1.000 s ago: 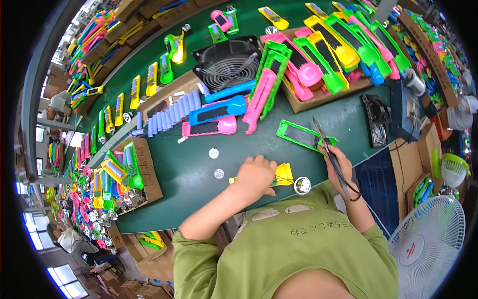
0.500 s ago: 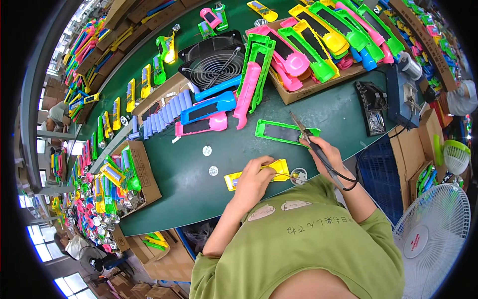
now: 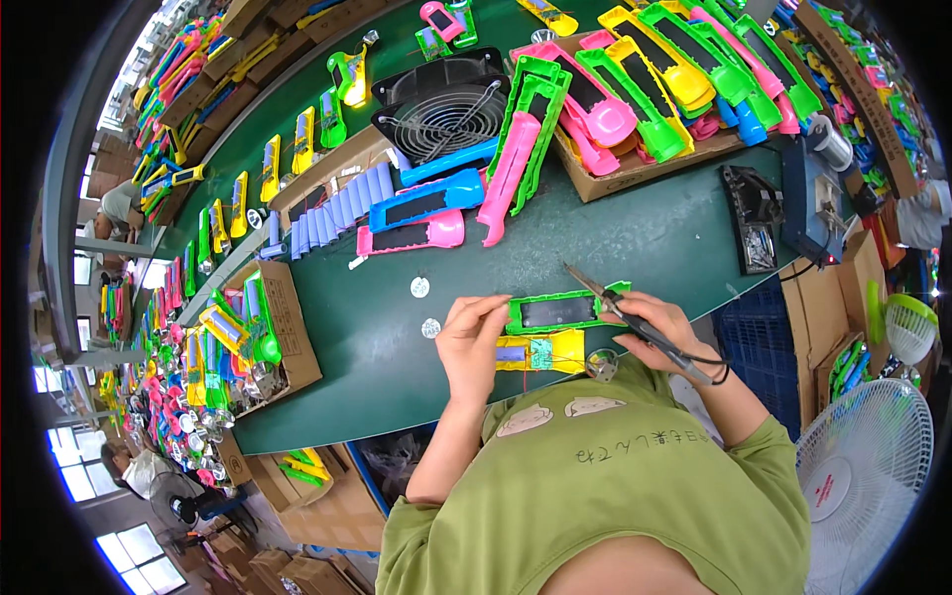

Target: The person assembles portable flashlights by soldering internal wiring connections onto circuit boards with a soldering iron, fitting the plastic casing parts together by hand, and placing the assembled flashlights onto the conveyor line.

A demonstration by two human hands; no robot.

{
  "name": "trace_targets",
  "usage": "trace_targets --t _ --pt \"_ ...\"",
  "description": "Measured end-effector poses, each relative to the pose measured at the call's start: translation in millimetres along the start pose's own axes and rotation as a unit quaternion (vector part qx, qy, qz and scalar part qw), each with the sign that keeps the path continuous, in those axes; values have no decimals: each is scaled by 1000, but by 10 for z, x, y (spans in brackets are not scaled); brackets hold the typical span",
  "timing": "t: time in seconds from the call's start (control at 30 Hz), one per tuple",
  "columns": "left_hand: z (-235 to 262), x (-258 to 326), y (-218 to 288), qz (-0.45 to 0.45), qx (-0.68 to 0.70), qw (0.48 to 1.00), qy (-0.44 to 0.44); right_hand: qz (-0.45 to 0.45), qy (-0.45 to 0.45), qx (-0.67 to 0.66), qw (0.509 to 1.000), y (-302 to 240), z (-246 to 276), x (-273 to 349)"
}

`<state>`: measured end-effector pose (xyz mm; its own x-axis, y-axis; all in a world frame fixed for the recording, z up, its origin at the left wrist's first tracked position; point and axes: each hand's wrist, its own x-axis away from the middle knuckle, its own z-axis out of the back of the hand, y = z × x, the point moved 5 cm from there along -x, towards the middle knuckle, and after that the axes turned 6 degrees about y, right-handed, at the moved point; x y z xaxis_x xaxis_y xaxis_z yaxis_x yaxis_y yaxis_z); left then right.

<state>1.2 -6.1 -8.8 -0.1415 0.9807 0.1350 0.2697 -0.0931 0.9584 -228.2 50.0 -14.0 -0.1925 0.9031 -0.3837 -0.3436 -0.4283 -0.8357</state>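
My right hand is closed around a soldering iron, its tip pointing up and left above the green table. My left hand pinches the left end of a green plastic flashlight casing with a dark panel inside. The casing's right end lies beside my right hand's fingers. Just nearer to me lies a yellow flashlight casing holding a purple battery cell and a small teal circuit board. A round silver reflector sits at its right end, near the table edge.
A carton of colourful casings stands at the far right, with a black fan left of it. Purple cells lie in a row. A solder-spool station is on the right. Another filled carton stands left.
My left hand has left the yellow casing and taken the green casing's left end. The green casing has come nearer to me. The iron's tip has moved nearer and slightly left.
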Motion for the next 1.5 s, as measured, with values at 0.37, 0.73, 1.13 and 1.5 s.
trace_targets --t 0.37,0.73,1.13,1.5 --pt "-271 -198 48 -254 -578 725 -275 -296 220 -249 896 174 -199 18" --pt "-273 -201 -21 -236 -592 719 -279 -358 193 -265 875 257 -342 -78" --pt "-307 -180 -54 -253 -617 690 -281 -333 180 -301 875 263 -329 -40" --pt "-330 -181 -35 -272 -636 673 -262 -138 189 9 972 -199 53 112"
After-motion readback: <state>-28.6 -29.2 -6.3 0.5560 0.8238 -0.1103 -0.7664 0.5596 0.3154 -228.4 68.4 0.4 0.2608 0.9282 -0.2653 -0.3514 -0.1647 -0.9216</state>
